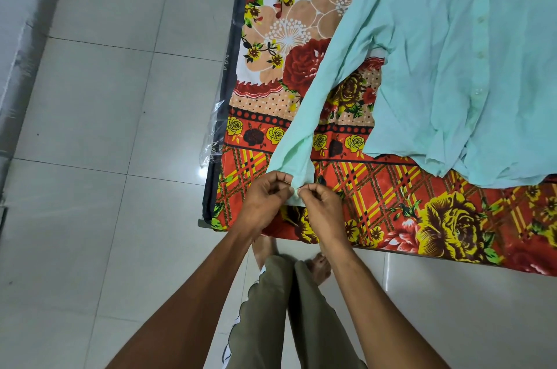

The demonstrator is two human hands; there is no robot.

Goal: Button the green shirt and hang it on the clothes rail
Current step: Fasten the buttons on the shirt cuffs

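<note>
Fingers point(287, 180) of both hands pinched on shirt cuff point(297, 191)

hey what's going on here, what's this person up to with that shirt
A person stands at the edge of a bed covered with a floral sheet, where a green shirt lies spread flat. Both hands work at the cuff of one long sleeve: the left hand and right hand pinch its end, apparently fastening the cuff button. The front placket looks buttoned. No clothes rail is in view.
</note>
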